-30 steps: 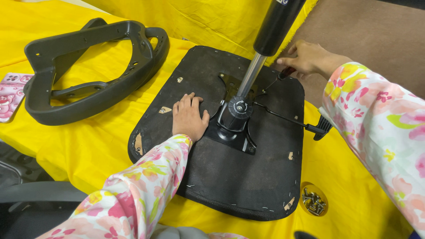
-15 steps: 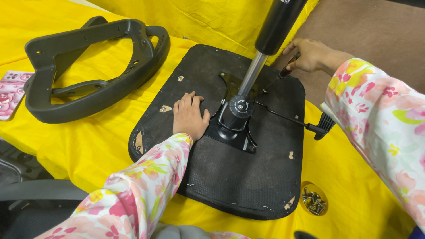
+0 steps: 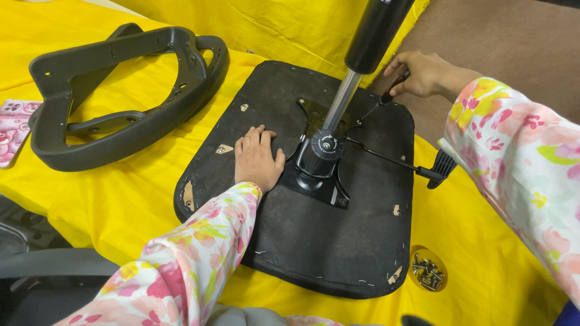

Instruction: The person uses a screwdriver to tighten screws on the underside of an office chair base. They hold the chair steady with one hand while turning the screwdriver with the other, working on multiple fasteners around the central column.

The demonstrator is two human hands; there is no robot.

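Note:
A black chair seat [image 3: 314, 241] lies upside down on a yellow cloth, its metal mechanism plate [image 3: 317, 175] carrying an upright gas cylinder [image 3: 356, 66]. My left hand [image 3: 257, 158] presses flat on the seat just left of the plate, fingers apart. My right hand [image 3: 420, 73] grips a screwdriver [image 3: 377, 104] whose tip meets the plate's far right corner. A black lever [image 3: 423, 170] sticks out to the right of the mechanism.
A black plastic chair backrest frame [image 3: 121, 96] lies at the left. A pink phone [image 3: 15, 130] rests at the far left edge. A small round lid with several screws [image 3: 428, 268] sits at the lower right. Brown floor lies beyond the cloth.
My right hand with the screwdriver has shifted slightly up and right at the plate's far corner. My left hand has stayed flat on the seat.

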